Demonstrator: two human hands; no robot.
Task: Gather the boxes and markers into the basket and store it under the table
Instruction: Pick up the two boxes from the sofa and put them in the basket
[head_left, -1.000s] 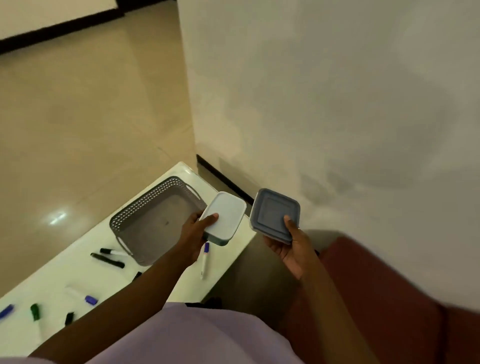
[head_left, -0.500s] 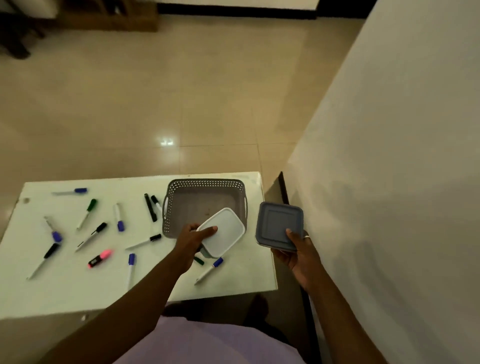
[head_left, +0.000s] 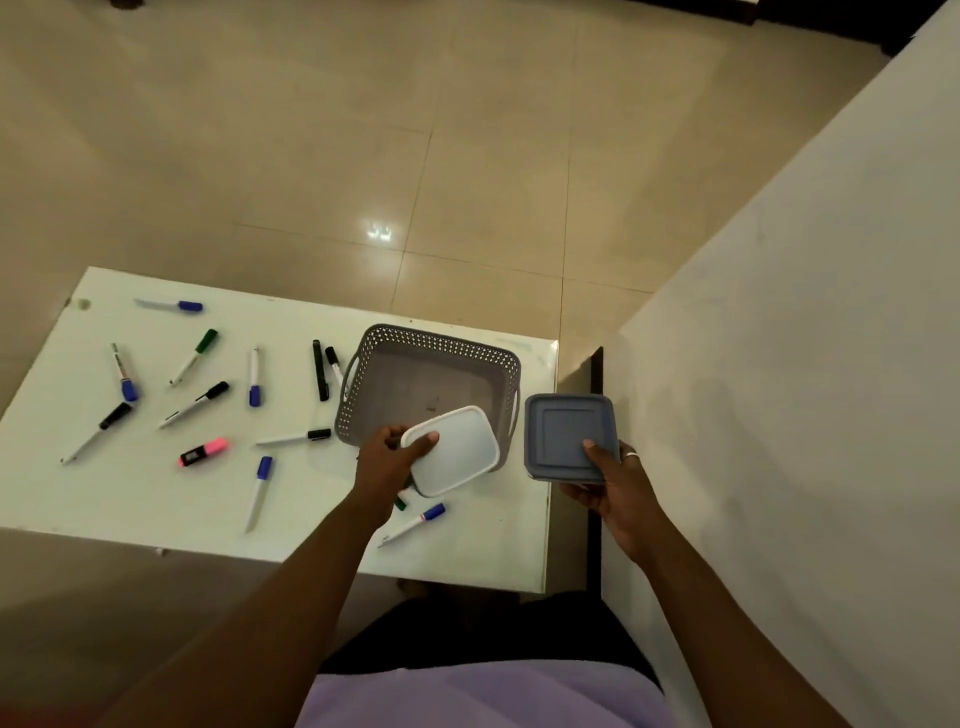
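Over the near rim of the grey basket (head_left: 415, 364), the left hand (head_left: 382, 460) grips a white box (head_left: 457, 452), thumb on its lid, tilted above the white table (head_left: 130, 493). Right of the basket, past the table edge, the right hand (head_left: 613, 488) clasps a blue box (head_left: 563, 434) from below. Markers (head_left: 195, 405) lie scattered across the table to the left, one (head_left: 413, 524) just below the white box.

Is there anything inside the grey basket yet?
No, the grey basket shows only its bare floor, while the white-lidded box sits in the left hand over its near rim.
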